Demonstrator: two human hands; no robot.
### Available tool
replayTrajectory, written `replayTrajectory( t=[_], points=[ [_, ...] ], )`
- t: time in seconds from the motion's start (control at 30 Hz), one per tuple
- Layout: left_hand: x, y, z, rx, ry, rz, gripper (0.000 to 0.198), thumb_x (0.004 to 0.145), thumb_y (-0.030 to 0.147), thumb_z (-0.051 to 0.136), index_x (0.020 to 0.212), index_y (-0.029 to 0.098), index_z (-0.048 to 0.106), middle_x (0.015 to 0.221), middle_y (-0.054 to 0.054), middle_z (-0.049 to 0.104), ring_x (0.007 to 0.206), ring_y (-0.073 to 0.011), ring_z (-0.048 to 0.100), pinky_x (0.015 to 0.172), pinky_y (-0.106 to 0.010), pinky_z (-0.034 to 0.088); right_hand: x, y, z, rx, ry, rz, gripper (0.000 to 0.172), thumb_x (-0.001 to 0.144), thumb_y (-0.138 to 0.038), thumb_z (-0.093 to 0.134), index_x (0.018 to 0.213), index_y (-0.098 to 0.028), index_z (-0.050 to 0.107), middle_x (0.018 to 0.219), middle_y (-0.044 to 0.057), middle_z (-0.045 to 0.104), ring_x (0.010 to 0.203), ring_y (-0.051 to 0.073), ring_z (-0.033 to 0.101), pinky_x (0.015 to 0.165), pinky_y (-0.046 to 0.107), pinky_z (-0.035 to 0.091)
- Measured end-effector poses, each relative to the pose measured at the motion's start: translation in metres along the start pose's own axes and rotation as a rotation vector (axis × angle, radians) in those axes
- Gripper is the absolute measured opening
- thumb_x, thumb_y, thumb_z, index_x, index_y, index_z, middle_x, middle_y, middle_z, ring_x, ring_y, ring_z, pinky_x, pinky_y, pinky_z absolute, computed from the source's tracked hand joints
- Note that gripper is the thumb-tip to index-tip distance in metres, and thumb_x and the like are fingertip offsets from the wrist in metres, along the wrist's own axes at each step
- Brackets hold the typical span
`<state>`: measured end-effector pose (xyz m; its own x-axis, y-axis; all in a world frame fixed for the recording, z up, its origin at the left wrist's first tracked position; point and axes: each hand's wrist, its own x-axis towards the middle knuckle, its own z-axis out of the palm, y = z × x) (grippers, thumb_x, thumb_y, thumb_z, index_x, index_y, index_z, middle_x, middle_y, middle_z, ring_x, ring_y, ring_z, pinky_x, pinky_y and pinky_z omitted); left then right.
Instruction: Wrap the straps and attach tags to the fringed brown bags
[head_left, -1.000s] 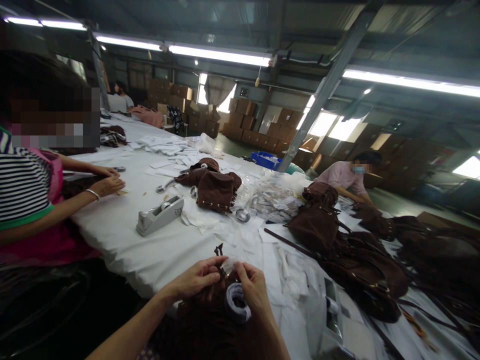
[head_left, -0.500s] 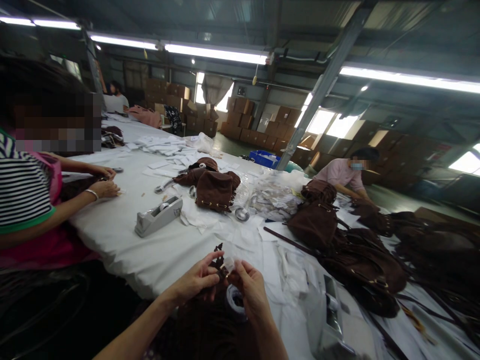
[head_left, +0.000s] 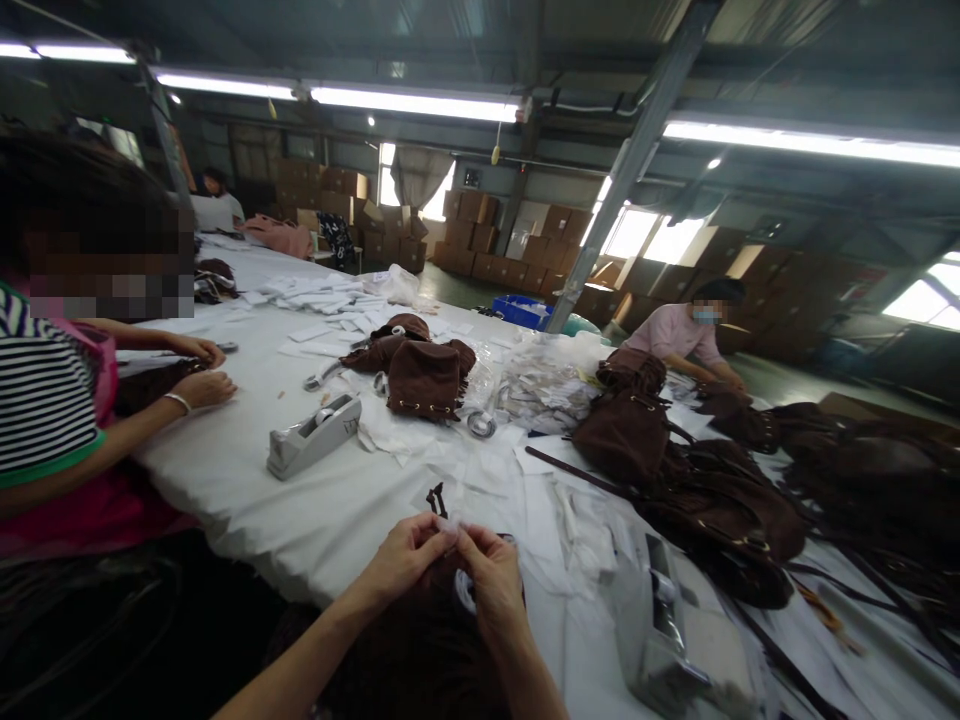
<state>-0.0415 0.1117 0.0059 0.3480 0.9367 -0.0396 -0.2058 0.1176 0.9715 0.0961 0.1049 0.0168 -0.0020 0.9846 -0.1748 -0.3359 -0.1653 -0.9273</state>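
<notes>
The person's left hand (head_left: 405, 560) and right hand (head_left: 489, 582) are drawn close together at the table edge, their fingertips pinching a small, pale, translucent scrap (head_left: 448, 525), possibly plastic, though it is too small to be sure. A thin dark brown tassel (head_left: 436, 500) rises just behind it. Beneath the hands sits a dark brown suede fringed bag (head_left: 405, 665), with a white coiled loop (head_left: 465, 590) against it.

Across the long white-covered table (head_left: 225, 480) stand a grey tape dispenser (head_left: 313, 436) and a smaller brown suede bag with gold-coloured studs (head_left: 424, 380). A clear plastic bag of paper tags (head_left: 547, 385) lies further along. A co-worker in a striped top (head_left: 52, 400) sits to the left, and another in a pink shirt (head_left: 679, 335) leans over more brown bags (head_left: 626, 435).
</notes>
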Motion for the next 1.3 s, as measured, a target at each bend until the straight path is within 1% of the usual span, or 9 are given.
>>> replayTrajectory(
  t=[0.23, 0.37, 0.43, 0.5, 0.63, 0.8, 0.93, 1.1, 1.3],
  points=[
    [0.003, 0.001, 0.008, -0.039, 0.167, -0.102, 0.044, 0.077, 0.059, 0.056, 0.074, 0.016, 0.053, 0.046, 0.005, 0.052, 0.029, -0.0047, 0.035, 0.030, -0.016, 0.021, -0.001, -0.003, 0.002, 0.105, 0.105, 0.039, 0.032, 0.067, -0.049, 0.075, 0.072, -0.018, 0.070, 0.064, 0.002, 0.068, 0.049, 0.011, 0.056, 0.048, 0.021, 0.043],
    [0.004, -0.001, 0.007, 0.051, 0.106, -0.087, 0.046, 0.077, 0.061, 0.055, 0.074, 0.015, 0.056, 0.047, 0.003, 0.055, 0.028, -0.0052, 0.037, 0.030, -0.017, 0.023, 0.000, -0.003, 0.000, 0.146, 0.104, 0.131, 0.036, 0.063, -0.048, 0.078, 0.069, -0.015, 0.067, 0.061, 0.002, 0.066, 0.049, 0.011, 0.056, 0.047, 0.020, 0.042],
    [0.003, -0.002, 0.008, 0.101, 0.056, -0.085, 0.046, 0.075, 0.061, 0.058, 0.070, 0.015, 0.055, 0.045, 0.002, 0.055, 0.028, -0.0060, 0.039, 0.030, -0.017, 0.024, 0.003, -0.004, -0.001, 0.170, 0.115, 0.100, 0.033, 0.060, -0.043, 0.081, 0.070, -0.014, 0.067, 0.061, 0.002, 0.065, 0.051, 0.012, 0.057, 0.049, 0.022, 0.044],
    [0.002, -0.004, 0.007, 0.114, 0.053, -0.103, 0.047, 0.075, 0.062, 0.058, 0.070, 0.015, 0.055, 0.042, 0.003, 0.051, 0.028, -0.0064, 0.038, 0.030, -0.017, 0.022, 0.007, -0.007, -0.004, 0.213, 0.205, 0.025, 0.031, 0.059, -0.040, 0.082, 0.067, -0.015, 0.066, 0.059, 0.001, 0.065, 0.049, 0.012, 0.056, 0.048, 0.023, 0.044],
    [0.000, -0.008, 0.000, -0.032, 0.180, -0.143, 0.049, 0.077, 0.066, 0.052, 0.078, 0.017, 0.053, 0.040, 0.009, 0.040, 0.029, -0.0037, 0.027, 0.031, -0.016, 0.016, 0.015, -0.014, -0.015, 0.262, 0.351, -0.005, 0.035, 0.058, -0.042, 0.082, 0.057, -0.017, 0.057, 0.048, -0.004, 0.056, 0.041, 0.009, 0.047, 0.042, 0.022, 0.038],
    [0.002, -0.010, -0.005, -0.197, 0.168, -0.162, 0.046, 0.066, 0.046, 0.074, 0.095, 0.016, 0.053, 0.045, 0.013, 0.035, 0.033, -0.0027, 0.027, 0.034, -0.015, 0.020, 0.014, -0.009, -0.012, 0.252, 0.298, 0.065, 0.031, 0.063, -0.042, 0.079, 0.058, -0.017, 0.060, 0.050, -0.003, 0.057, 0.043, 0.010, 0.049, 0.044, 0.023, 0.038],
    [0.004, -0.012, 0.003, -0.255, 0.153, -0.179, 0.039, 0.067, 0.041, 0.074, 0.072, 0.019, 0.042, 0.045, 0.012, 0.035, 0.032, -0.0022, 0.027, 0.034, -0.016, 0.019, 0.011, 0.000, -0.002, 0.324, 0.276, 0.103, 0.027, 0.063, -0.039, 0.079, 0.060, -0.018, 0.063, 0.053, -0.003, 0.059, 0.047, 0.010, 0.050, 0.045, 0.022, 0.039],
    [0.005, -0.015, 0.008, -0.322, 0.174, -0.218, 0.039, 0.067, 0.038, 0.071, 0.067, 0.020, 0.037, 0.044, 0.011, 0.036, 0.031, -0.0024, 0.028, 0.034, -0.016, 0.017, 0.007, 0.005, 0.002, 0.294, 0.223, 0.064, 0.025, 0.065, -0.039, 0.079, 0.063, -0.017, 0.067, 0.055, -0.002, 0.060, 0.047, 0.010, 0.049, 0.045, 0.022, 0.038],
    [0.006, -0.014, 0.015, -0.102, 0.321, -0.162, 0.037, 0.067, 0.038, 0.071, 0.065, 0.020, 0.039, 0.042, 0.012, 0.035, 0.033, -0.0028, 0.026, 0.034, -0.016, 0.017, 0.000, 0.013, -0.002, 0.262, 0.196, 0.086, 0.025, 0.066, -0.039, 0.078, 0.071, -0.017, 0.069, 0.066, 0.001, 0.068, 0.056, 0.012, 0.058, 0.052, 0.022, 0.044]
  ],
)
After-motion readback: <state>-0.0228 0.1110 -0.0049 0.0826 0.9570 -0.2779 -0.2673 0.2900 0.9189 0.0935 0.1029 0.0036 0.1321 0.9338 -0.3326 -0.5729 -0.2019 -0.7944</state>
